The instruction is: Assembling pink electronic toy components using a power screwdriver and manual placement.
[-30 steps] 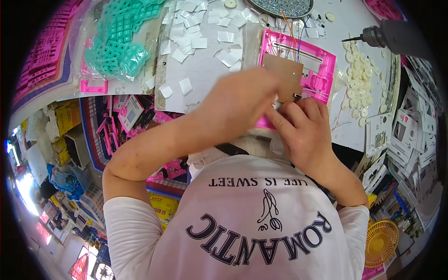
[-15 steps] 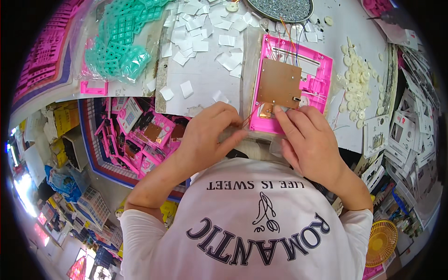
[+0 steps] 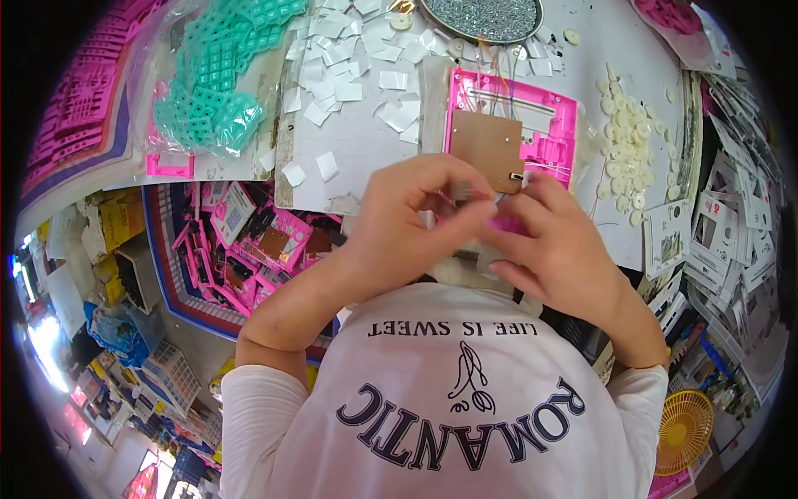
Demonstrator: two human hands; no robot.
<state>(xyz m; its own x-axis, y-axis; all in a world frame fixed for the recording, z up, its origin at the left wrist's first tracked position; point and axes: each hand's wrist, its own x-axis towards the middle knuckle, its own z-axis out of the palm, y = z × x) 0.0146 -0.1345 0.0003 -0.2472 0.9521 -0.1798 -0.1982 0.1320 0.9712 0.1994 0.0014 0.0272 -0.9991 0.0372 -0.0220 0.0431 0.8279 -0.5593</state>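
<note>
A pink plastic case lies on the white worktop, with a brown circuit board and thin wires set in it. My left hand and my right hand meet fingertip to fingertip at the case's near edge. Together they pinch a small pale part, mostly hidden by the fingers. A bit of pink plastic shows under my right fingers. What the part is cannot be told.
Around the case are a bag of teal keypads, scattered white squares, a round tray of screws and white round discs. Pink parts are stacked at left. A bin of pink cases sits below the worktop, with cards at right.
My left hand came down from over the circuit board to the case's near edge. Both hands then closed together fingertip to fingertip. A power screwdriver seen at top right is out of view.
</note>
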